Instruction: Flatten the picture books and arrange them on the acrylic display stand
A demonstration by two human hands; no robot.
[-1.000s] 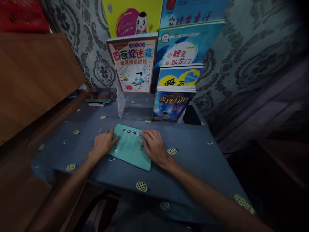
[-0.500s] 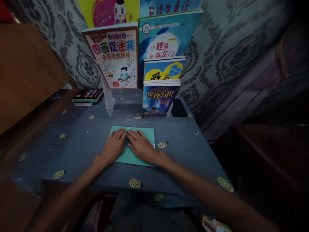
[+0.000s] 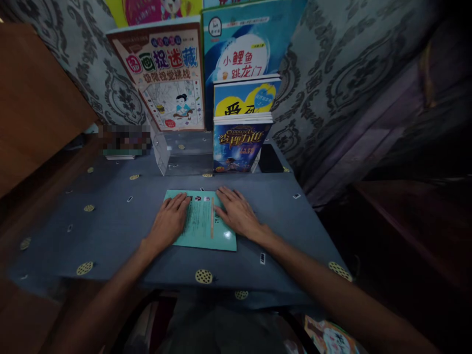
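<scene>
A teal book [image 3: 201, 223] with small printed text and a vertical orange stripe lies flat on the blue patterned tablecloth. My left hand [image 3: 170, 219] rests flat on its left part, fingers stretched forward. On its right part, near the upper right corner, lies my right hand [image 3: 239, 212], palm down with the fingers spread a little and the thumb apart. Neither hand grasps anything. The middle of the cover shows between them.
Behind the teal book, a clear acrylic stand [image 3: 161, 152] bears several upright books, among them a dark blue one [image 3: 238, 147]. A black flat object [image 3: 270, 158] lies right of it. A small stack [image 3: 123, 142] sits at the back left.
My right hand has slid to the right, away from my left hand, uncovering the middle of the teal book. My left hand has hardly moved. The camera view has shifted slightly.
</scene>
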